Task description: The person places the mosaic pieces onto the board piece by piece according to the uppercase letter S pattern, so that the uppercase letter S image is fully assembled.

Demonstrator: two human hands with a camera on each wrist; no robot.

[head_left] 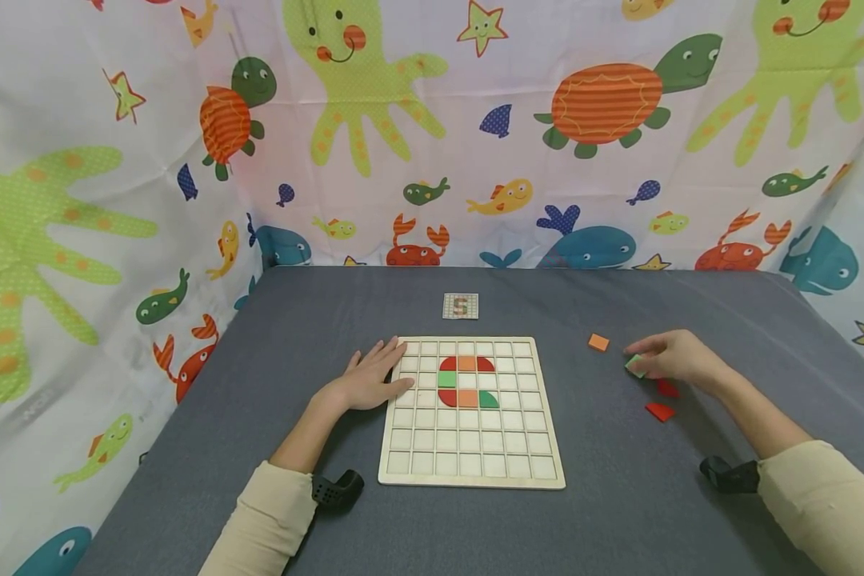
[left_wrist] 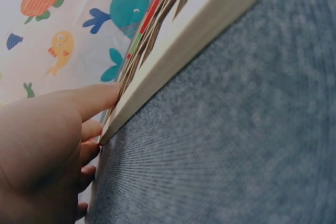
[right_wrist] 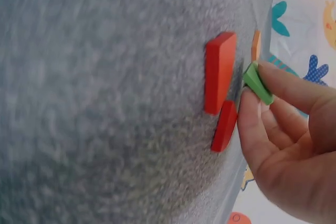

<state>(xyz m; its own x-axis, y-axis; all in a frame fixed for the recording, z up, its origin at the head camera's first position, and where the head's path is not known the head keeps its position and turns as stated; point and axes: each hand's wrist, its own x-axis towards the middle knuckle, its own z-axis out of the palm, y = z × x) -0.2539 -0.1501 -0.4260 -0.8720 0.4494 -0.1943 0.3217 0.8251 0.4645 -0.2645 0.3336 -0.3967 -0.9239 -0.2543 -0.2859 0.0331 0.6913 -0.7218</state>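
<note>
My right hand (head_left: 666, 356) pinches a light green tile (right_wrist: 258, 83) between thumb and fingers, just over the table at the right. Close under that hand lie two red tiles (head_left: 660, 411), and an orange tile (head_left: 598, 342) is a little to its left. My left hand (head_left: 369, 376) rests with straight, spread fingers on the left edge of a wooden grid board (head_left: 471, 483). In the board's upper middle squares sit red, orange and green tiles (head_left: 468, 382) in a curved, C-like pattern.
A small card (head_left: 461, 306) with a coloured pattern on a grid lies behind the board. The grey cloth-covered table (head_left: 259, 400) ends at a printed curtain (head_left: 432, 120) with sea animals, at the back and both sides.
</note>
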